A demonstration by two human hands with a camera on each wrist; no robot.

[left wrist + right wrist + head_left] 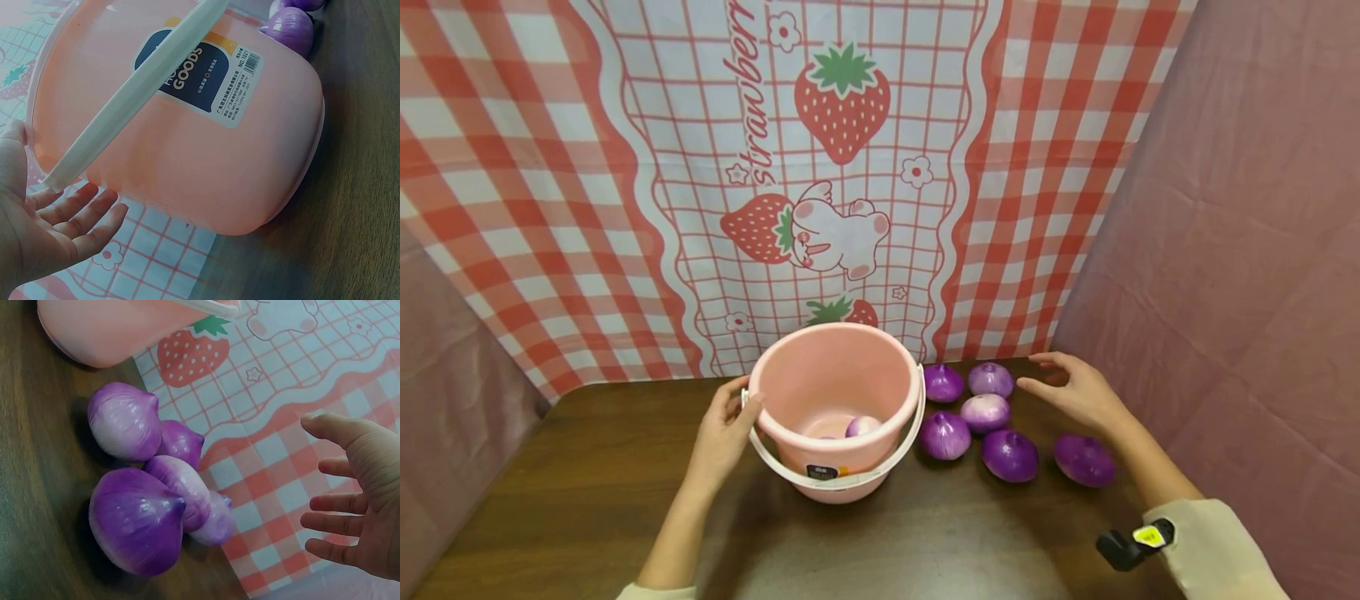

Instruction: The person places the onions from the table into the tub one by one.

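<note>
A pink bucket [838,383] stands upright on the table, with a purple-and-white onion [862,426] and part of another low inside. My left hand [722,433] holds the bucket's left rim, thumb over the edge and fingers against the outside below the handle joint, as the left wrist view shows. My right hand [1078,396] hovers beside the purple onions, holding nothing, fingers spread apart in the right wrist view. Nearest its thumb is a pale purple onion [991,380]. A darker onion [1084,460] lies by itself below this hand.
Several onions cluster right of the bucket, among them a dark one [1011,456] at the front. The bucket's white handle [842,481] hangs down across its front. A strawberry-print cloth [842,167] rises behind the wooden table [587,492]; pink cloth [1232,250] hangs at the sides.
</note>
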